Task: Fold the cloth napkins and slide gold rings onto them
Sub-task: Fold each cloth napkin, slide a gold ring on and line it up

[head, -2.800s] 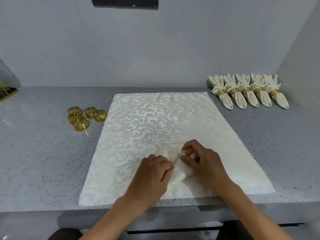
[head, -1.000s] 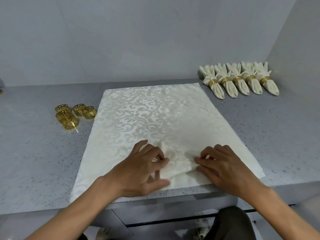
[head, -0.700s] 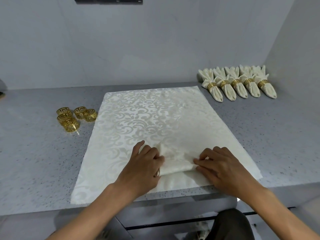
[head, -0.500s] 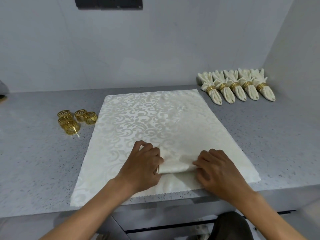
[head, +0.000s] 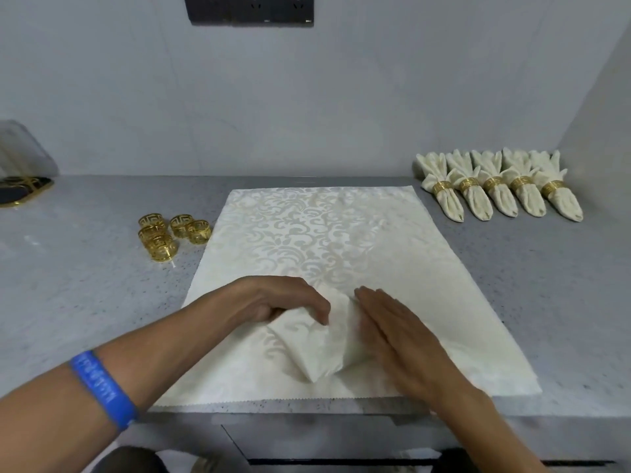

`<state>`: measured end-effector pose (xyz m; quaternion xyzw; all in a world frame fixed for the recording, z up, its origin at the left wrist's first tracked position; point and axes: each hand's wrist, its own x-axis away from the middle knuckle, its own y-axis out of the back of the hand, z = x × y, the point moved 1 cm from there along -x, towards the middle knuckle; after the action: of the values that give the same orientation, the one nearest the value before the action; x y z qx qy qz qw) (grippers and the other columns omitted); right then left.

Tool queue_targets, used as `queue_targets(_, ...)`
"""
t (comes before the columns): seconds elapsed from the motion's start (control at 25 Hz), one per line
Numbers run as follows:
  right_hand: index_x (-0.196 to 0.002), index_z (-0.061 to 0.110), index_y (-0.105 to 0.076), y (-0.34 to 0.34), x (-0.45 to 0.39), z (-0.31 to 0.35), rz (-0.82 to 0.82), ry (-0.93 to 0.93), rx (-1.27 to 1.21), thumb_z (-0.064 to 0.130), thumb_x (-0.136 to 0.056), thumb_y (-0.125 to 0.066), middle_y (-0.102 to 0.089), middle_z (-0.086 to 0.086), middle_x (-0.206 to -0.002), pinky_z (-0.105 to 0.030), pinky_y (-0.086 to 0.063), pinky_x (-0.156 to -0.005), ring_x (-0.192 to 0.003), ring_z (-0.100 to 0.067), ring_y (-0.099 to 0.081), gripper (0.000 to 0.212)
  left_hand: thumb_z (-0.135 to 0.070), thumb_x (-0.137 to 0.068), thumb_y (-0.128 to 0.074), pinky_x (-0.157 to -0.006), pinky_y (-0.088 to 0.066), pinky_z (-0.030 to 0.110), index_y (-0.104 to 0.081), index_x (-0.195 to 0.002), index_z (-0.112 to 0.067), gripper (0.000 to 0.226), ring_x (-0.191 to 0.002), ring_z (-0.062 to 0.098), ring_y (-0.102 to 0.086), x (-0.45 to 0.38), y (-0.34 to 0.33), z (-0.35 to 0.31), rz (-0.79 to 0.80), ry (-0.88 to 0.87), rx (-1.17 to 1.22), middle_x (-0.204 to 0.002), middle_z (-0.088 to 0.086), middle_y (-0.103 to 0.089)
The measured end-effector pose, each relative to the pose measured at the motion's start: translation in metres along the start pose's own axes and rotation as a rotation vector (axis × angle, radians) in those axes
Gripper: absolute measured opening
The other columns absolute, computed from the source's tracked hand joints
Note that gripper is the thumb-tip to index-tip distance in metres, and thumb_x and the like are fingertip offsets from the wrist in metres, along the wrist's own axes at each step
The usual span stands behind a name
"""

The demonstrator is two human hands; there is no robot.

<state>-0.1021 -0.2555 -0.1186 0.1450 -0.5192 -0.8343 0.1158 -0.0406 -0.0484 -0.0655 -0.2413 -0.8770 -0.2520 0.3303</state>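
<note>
Speckled grey stone-look counter [head: 85, 295] had a big cream damask cloth [head: 324, 240] spread flat, with the folded napkin [head: 317, 346] bunched into a soft wedge near its front edge. Left hand [head: 280, 300] curled round the napkin's top while the right hand [head: 392, 332] lay flat with straight fingers, pressing its side. Five ringed napkins [head: 498, 189] lined up back right, and what looked like five openwork gold rings [head: 170, 233] clustered left.

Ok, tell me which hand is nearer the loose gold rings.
Left. The left hand grips the folded napkin just right of and nearer the viewer than the loose gold rings. The right hand lies flat on the napkin's far side, farther from them.
</note>
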Motion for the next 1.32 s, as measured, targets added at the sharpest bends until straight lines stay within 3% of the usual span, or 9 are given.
queue_targets(0.08,-0.156,0.033,-0.007,-0.012,0.001,0.006,0.04,0.008,0.087,0.06,-0.091,0.009,-0.005,0.019,-0.161,-0.018,0.008,-0.116,-0.148,-0.002,0.003,0.073,-0.008,-0.078,-0.072,-0.097,-0.05,0.043,-0.07,-0.103,-0.004,0.026,-0.108,0.032,-0.067,-0.005,0.0,0.002,0.007,-0.005,0.01,-0.108,0.016,-0.073)
queue_targets(0.24,-0.157,0.031,0.001,-0.022,-0.004,0.005,0.023,-0.056,0.215,0.056,-0.089,0.016,0.002,0.014,-0.164,-0.025,0.012,-0.118,-0.15,-0.009,0.009,0.074,-0.019,-0.076,-0.072,-0.088,-0.054,0.037,-0.071,-0.104,-0.004,0.032,-0.1,0.031,-0.07,-0.002,0.009,0.003,-0.024,-0.063,-0.105,-0.1,0.012,-0.075)
queue_targets(0.32,-0.157,0.029,0.0,-0.025,-0.005,0.005,0.017,-0.061,0.243,0.055,-0.086,0.02,0.001,0.012,-0.164,-0.027,0.012,-0.117,-0.151,-0.012,0.008,0.078,-0.03,-0.074,-0.069,-0.078,-0.05,0.032,-0.07,-0.098,-0.01,0.032,-0.095,0.028,-0.068,-0.001,0.004,0.004,-0.306,-0.205,-0.513,-0.093,0.003,-0.073)
queue_targets(0.4,-0.157,0.028,-0.002,-0.028,-0.004,0.007,0.018,-0.069,0.245,0.054,-0.087,0.02,-0.002,0.01,-0.165,-0.029,0.009,-0.118,-0.152,-0.014,0.005,0.078,-0.037,-0.087,-0.057,-0.102,-0.039,0.034,-0.062,-0.12,-0.019,0.039,-0.121,0.023,-0.053,0.004,-0.026,0.008,-0.713,-0.504,-1.015,-0.125,0.0,-0.061)
queue_targets(0.48,-0.157,0.029,0.001,-0.03,-0.005,0.007,0.02,-0.046,0.259,0.056,-0.086,0.024,-0.001,0.01,-0.165,-0.03,0.009,-0.119,-0.152,-0.015,0.004,0.079,-0.035,-0.102,-0.036,-0.122,-0.011,0.037,-0.031,-0.152,-0.013,0.055,-0.149,0.02,-0.018,-0.002,-0.06,0.025,-0.625,-0.741,-1.114,-0.161,0.002,-0.024)
queue_targets(0.6,-0.157,0.028,0.002,-0.023,0.003,-0.011,0.027,-0.111,0.301,0.055,-0.086,0.022,0.002,0.01,-0.164,-0.029,0.007,-0.12,-0.151,-0.013,0.005,0.079,-0.049,-0.102,-0.015,-0.123,0.003,0.032,0.001,-0.158,-0.022,0.064,-0.149,0.008,0.013,-0.021,-0.059,0.052,-0.459,-0.654,-0.996,-0.165,-0.006,0.007)
queue_targets(0.76,-0.158,0.021,-0.004,-0.003,0.017,-0.033,0.004,-0.244,0.427,0.052,-0.087,0.015,-0.002,0.004,-0.165,-0.034,0.005,-0.121,-0.152,-0.017,0.0,0.08,-0.063,-0.097,-0.011,-0.121,0.01,0.03,0.005,-0.157,-0.025,0.072,-0.147,0.006,0.02,-0.027,-0.05,0.063,-0.477,-0.657,-1.045,-0.163,-0.009,0.014)
queue_targets(1.0,-0.155,0.029,0.01,-0.02,0.016,0.008,0.125,0.064,0.177,0.053,-0.099,0.003,0.021,0.017,-0.158,-0.025,0.01,-0.119,-0.143,0.005,0.023,0.062,-0.07,-0.093,-0.012,-0.122,0.006,0.037,0.002,-0.157,-0.016,0.085,-0.149,0.009,0.017,-0.027,-0.049,0.064,-0.51,-0.694,-1.105,-0.164,-0.003,0.011)
queue_targets(1.32,-0.139,0.011,-0.055,-0.015,0.031,-0.002,-0.053,0.272,0.294,0.022,-0.093,-0.046,-0.051,-0.003,-0.146,-0.031,-0.04,-0.111,-0.136,-0.018,-0.046,0.048,-0.081,-0.087,-0.012,-0.122,0.006,0.034,0.009,-0.156,-0.014,0.098,-0.146,0.006,0.024,-0.022,-0.049,0.061,-0.448,-0.66,-1.086,-0.163,-0.003,0.018)
